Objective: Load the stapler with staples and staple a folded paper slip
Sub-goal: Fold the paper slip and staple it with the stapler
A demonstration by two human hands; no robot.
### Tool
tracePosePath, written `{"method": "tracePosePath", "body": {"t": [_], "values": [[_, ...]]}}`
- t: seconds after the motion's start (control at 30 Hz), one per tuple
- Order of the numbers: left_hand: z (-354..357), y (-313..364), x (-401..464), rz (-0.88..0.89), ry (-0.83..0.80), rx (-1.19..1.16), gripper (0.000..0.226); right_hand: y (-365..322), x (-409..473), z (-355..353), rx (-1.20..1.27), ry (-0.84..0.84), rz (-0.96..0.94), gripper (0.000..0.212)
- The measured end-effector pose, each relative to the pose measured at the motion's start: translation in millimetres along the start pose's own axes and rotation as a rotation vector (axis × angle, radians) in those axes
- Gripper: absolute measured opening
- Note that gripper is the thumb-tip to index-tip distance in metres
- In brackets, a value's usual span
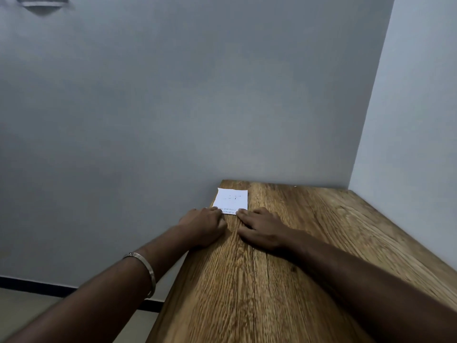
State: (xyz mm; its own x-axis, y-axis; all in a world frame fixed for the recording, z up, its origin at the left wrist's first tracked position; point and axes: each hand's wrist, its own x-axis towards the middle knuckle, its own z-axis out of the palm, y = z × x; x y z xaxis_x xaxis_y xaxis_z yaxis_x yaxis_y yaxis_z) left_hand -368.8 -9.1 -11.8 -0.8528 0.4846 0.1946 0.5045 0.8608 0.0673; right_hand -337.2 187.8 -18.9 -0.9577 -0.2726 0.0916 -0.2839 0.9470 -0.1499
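paper slip (231, 200) flat at table (272, 280) far-left corner | left hand (204, 225), right hand (262, 229) unclenched, fingertips pressing slip's near edge | risk: slip slides off table's left edge; stapler unseen

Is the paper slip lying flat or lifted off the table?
Flat: the paper slip lies on the table, fingertips of both hands at its near edge.

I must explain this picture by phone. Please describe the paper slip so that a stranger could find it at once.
Start at the wooden table standing in the corner of the grey walls. Go to its far left corner, just beyond the fingertips of the left hand and the right hand. The slip lies flat there: the only white thing on the wood, with a printed line along its near edge.
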Motion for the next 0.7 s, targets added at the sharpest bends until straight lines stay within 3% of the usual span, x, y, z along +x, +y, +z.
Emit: {"method": "tracePosePath", "body": {"t": [0.33,0.5,0.7], "values": [[4.4,-2.0,2.4,-0.007,0.022,0.028,0.029,2.3,2.6,4.2,0.007,0.026,-0.022,0.078],[5.0,-2.3,1.9,0.003,0.036,0.091,0.051,0.5,0.1,4.8,0.004,0.048,-0.019,0.078],[0.9,4.5,-14.3,0.061,0.242,0.152,0.041,-4.4,-18.6,-6.8,0.058,0.065,-0.011,0.075]]}}
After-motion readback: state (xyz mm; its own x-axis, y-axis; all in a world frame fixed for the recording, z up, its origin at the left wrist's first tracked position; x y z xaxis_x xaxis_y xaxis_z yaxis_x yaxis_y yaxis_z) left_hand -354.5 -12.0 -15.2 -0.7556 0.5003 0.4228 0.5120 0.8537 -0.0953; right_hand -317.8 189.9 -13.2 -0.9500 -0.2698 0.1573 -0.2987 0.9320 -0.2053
